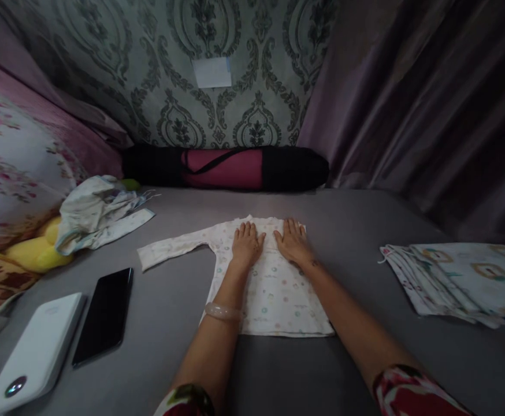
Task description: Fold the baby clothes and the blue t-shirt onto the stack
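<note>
A small white long-sleeved shirt (274, 294) with a pale dotted print lies flat on the grey surface. Its left sleeve stretches out to the side; the right sleeve does not show and seems folded in or under. My left hand (247, 244) rests palm down on the upper chest of the shirt, fingers stretched out, a pale bangle (223, 311) on its wrist. Flat on the shirt's upper right edge lies my right hand (293, 240), fingers extended and thumb apart. Neither hand grips the cloth.
To the left are a black phone (105, 315), a white power bank (36, 352), a crumpled pale garment (100, 211) and a yellow plush toy (40, 248). A stack of folded clothes (460, 280) lies at right. A black and pink long bag (224, 167) lies along the wall.
</note>
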The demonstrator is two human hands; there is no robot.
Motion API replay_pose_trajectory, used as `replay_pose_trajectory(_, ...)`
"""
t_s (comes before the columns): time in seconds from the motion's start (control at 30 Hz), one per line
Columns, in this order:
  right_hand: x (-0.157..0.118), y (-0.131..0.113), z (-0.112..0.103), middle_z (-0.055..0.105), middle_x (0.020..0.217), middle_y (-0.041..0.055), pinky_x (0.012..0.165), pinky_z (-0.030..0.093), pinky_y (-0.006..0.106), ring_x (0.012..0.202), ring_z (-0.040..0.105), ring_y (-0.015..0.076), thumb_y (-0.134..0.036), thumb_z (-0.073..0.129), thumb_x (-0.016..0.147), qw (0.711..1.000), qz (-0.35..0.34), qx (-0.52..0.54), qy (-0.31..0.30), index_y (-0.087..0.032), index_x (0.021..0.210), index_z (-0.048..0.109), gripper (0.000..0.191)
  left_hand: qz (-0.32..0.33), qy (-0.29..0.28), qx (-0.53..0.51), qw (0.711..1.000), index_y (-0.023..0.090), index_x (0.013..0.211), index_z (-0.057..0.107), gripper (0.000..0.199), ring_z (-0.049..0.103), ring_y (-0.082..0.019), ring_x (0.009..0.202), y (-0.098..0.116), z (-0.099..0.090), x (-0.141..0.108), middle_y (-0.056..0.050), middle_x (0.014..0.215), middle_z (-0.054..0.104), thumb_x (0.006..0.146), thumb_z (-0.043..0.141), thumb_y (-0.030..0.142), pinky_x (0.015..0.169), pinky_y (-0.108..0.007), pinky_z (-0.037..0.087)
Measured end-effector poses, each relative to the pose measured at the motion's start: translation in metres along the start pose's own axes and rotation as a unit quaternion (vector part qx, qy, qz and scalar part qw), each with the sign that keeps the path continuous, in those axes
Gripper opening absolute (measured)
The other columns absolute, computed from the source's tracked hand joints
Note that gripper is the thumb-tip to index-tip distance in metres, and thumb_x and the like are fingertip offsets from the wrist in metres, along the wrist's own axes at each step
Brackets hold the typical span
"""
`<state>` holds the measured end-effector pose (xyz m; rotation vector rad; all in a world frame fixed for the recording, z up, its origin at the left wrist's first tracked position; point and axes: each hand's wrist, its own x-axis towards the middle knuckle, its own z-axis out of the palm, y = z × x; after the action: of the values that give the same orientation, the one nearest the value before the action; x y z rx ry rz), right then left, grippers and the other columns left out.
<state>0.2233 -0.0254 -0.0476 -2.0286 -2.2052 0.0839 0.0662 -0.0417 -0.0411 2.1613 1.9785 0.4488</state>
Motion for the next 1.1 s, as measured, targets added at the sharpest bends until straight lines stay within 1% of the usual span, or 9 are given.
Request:
replay_pose_trajectory(0.17,0.001,0.002,0.0,0.023,0.155,0.018,0.115,0.009,0.043,0.144,0.015,0.0279,-0.045,0.019,0.097,1.0,-0.004,0.018,-0.001,0.0,0.147,0.026,0.068,-0.002,0.015,0.031,0.999,0.008,0.144,0.037,0.063,0.024,-0.031,0.142,-0.002,0.005,-0.003,-0.018,0.152,0.031,0.096,0.029,0.048,0.115,-0.045,0.02)
replay_pose_trajectory(0.27,0.001,0.007,-0.004,0.023,0.155,0.0172,0.115,0.013,0.041,0.143,0.017,0.0266,-0.045,0.015,0.097,0.999,0.01,0.049,-0.01,-0.003,0.147,0.027,0.066,-0.005,0.031,0.042,0.999,0.008,0.143,0.038,0.064,0.024,-0.033,0.142,-0.003,0.008,-0.005,-0.019,0.152,0.031,0.095,0.029,0.049,0.115,-0.047,0.019)
replay_pose_trajectory(0.43,-0.001,0.02,-0.002,0.029,0.151,0.0219,0.113,0.017,0.041,0.141,0.022,0.0304,-0.04,0.02,0.096,0.997,0.056,0.025,0.042,0.002,0.145,0.028,0.065,0.004,0.046,0.045,0.998,0.008,0.143,0.037,0.064,0.025,-0.032,0.142,-0.004,0.011,-0.005,-0.019,0.151,0.033,0.095,0.029,0.048,0.115,-0.047,0.019)
replay_pose_trajectory(0.57,0.001,0.022,-0.002,0.029,0.151,0.0219,0.112,0.018,0.042,0.14,0.023,0.0308,-0.04,0.023,0.095,0.997,0.067,0.024,0.006,0.002,0.145,0.027,0.065,-0.008,0.035,0.038,0.999,0.004,0.144,0.034,0.065,0.023,-0.032,0.142,-0.003,0.01,-0.005,-0.02,0.151,0.032,0.095,0.029,0.047,0.115,-0.047,0.018)
replay_pose_trajectory(0.67,0.004,0.011,-0.006,0.025,0.152,0.0232,0.112,0.015,0.048,0.141,0.018,0.0324,-0.036,0.028,0.094,0.996,0.085,0.019,0.023,0.001,0.145,0.027,0.064,-0.007,0.022,0.05,0.998,0.002,0.144,0.033,0.067,0.022,-0.032,0.142,-0.002,0.01,-0.004,-0.021,0.151,0.03,0.095,0.027,0.047,0.115,-0.047,0.017)
replay_pose_trajectory(0.77,0.007,-0.012,-0.008,0.023,0.154,0.0199,0.113,0.01,0.048,0.143,0.013,0.03,-0.03,0.031,0.092,0.997,0.022,0.009,0.08,-0.003,0.146,0.028,0.06,-0.005,0.018,0.063,0.998,0.0,0.145,0.031,0.069,0.02,-0.033,0.143,-0.002,0.011,-0.002,-0.022,0.152,0.028,0.095,0.023,0.048,0.116,-0.048,0.016)
replay_pose_trajectory(0.83,0.007,-0.027,-0.006,0.026,0.154,0.0167,0.113,0.012,0.045,0.143,0.016,0.028,-0.031,0.028,0.094,0.997,-0.03,0.019,0.068,-0.006,0.146,0.03,0.058,-0.013,0.017,0.066,0.998,0.0,0.145,0.03,0.069,0.019,-0.033,0.143,-0.002,0.011,-0.001,-0.021,0.153,0.027,0.095,0.02,0.047,0.116,-0.049,0.015)
replay_pose_trajectory(0.93,0.007,-0.041,0.0,0.03,0.153,0.0146,0.113,0.015,0.045,0.142,0.02,0.028,-0.036,0.022,0.096,0.998,-0.055,0.023,0.027,-0.006,0.145,0.034,0.058,-0.02,0.01,0.066,0.998,0.002,0.146,0.03,0.065,0.019,-0.032,0.143,-0.002,0.012,-0.002,-0.019,0.154,0.026,0.096,0.017,0.042,0.116,-0.05,0.015)
replay_pose_trajectory(1.1,0.006,-0.041,0.007,0.028,0.154,0.0143,0.113,0.013,0.045,0.142,0.019,0.0279,-0.037,0.02,0.097,0.998,-0.056,0.003,0.025,-0.004,0.146,0.032,0.061,-0.016,0.007,0.061,0.998,0.001,0.146,0.028,0.064,0.017,-0.032,0.144,-0.001,0.011,-0.001,-0.019,0.154,0.025,0.095,0.019,0.038,0.116,-0.05,0.013)
